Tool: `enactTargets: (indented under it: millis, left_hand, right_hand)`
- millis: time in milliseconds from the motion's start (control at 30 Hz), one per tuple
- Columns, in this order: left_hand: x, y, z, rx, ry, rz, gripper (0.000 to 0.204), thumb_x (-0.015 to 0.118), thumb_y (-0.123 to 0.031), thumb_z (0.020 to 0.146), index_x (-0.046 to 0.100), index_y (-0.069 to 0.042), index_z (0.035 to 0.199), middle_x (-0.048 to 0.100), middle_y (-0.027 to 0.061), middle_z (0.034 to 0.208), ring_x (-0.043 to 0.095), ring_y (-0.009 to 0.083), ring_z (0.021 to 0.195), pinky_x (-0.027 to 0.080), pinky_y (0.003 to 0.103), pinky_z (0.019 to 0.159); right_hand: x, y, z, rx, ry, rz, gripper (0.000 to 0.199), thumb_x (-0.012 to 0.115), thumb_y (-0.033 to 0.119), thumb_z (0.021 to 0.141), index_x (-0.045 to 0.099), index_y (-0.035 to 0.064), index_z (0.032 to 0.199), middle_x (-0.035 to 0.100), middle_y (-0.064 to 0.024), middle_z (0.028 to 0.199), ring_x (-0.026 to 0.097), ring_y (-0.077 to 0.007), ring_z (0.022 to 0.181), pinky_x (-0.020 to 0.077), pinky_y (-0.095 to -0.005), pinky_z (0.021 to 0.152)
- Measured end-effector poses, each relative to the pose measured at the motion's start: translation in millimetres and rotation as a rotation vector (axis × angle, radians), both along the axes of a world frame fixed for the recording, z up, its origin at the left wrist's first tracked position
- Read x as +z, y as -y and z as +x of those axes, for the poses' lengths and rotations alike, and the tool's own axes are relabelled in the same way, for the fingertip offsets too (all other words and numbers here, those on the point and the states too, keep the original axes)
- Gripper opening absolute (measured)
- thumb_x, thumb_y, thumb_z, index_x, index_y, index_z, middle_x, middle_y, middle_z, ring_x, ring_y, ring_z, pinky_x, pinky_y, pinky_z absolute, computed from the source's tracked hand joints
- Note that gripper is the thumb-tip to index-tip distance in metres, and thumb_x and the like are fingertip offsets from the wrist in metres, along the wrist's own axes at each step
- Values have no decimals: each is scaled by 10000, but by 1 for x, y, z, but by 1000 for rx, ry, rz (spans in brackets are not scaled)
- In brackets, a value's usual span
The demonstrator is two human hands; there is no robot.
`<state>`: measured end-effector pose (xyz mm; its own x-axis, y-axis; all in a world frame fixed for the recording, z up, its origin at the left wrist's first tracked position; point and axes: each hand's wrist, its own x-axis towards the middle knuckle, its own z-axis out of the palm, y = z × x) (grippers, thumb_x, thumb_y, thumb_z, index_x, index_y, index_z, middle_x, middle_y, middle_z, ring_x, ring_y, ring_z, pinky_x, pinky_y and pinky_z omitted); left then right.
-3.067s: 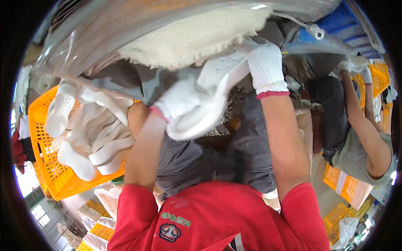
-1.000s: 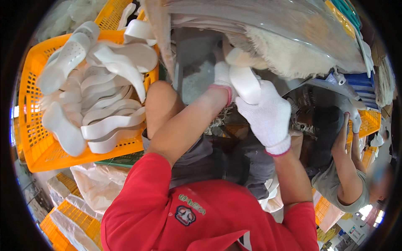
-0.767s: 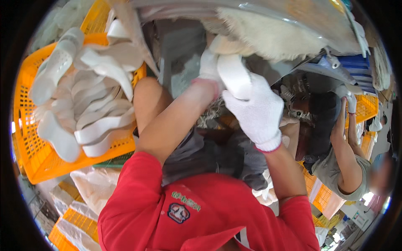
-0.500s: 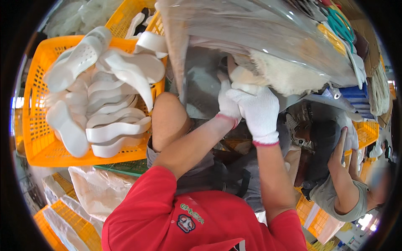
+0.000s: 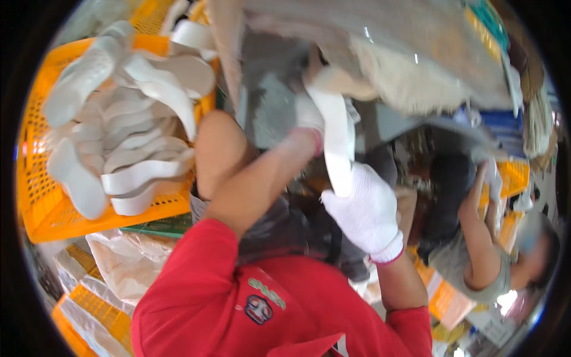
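Beyond red shirt [image 5: 303, 303] w/ emblem [image 5: 259, 310] + blurry lettering [image 5: 267, 294], R hand [image 5: 366, 208] clamped on white sole [image 5: 335, 137], L hand [image 5: 307, 113] grip unclear.

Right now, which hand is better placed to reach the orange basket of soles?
Probably the left hand: it's nearer the basket, while the right hand is farther away, gripping a white sole.

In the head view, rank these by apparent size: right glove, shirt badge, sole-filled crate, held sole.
1. Crate, clearly largest.
2. Right glove and held sole: too close to rank; the sole looks longer, the glove broader.
3. Badge on the shirt, smallest.
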<state>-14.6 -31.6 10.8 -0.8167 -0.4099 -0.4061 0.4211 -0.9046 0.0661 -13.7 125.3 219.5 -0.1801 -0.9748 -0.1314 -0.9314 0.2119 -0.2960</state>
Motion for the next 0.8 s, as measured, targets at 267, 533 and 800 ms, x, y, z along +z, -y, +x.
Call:
enactTargets:
  millis: [267, 533, 800]
  left_hand:
    - [24, -24, 35, 82, 254, 71, 581, 483, -583, 1140, 676, -75, 1345, 728, 100, 1294, 674, 258, 1204, 534, 399, 1098]
    - [97, -12, 114, -366, 739, -1148, 515, 590, -472, 1081, 740, 1, 1220, 757, 161, 1166, 727, 245, 1038, 581, 390, 924]
    - [71, 106, 286, 659, 634, -334, 621, 638, -511, 1106, 578, -89, 1557, 670, 132, 1462, 627, 239, 1324, 497, 380, 1132]
  right_hand:
    - [-80, -105, -40, -813, 1458, -146, 636, 795, 103, 876, 619, -46, 1468, 739, -118, 1341, 735, -224, 1164, 617, -365, 988]
    - [-89, -51, -35, 1050, 1324, 131, 332, 611, 220, 1062, 770, -8, 1244, 771, -166, 1239, 731, -342, 1117, 583, -409, 935]
    - [-99, -289, -62, -849, 422, 171, 393, 646, 140, 1048, 696, -69, 1377, 764, -184, 1296, 742, -305, 1132, 564, -360, 958]
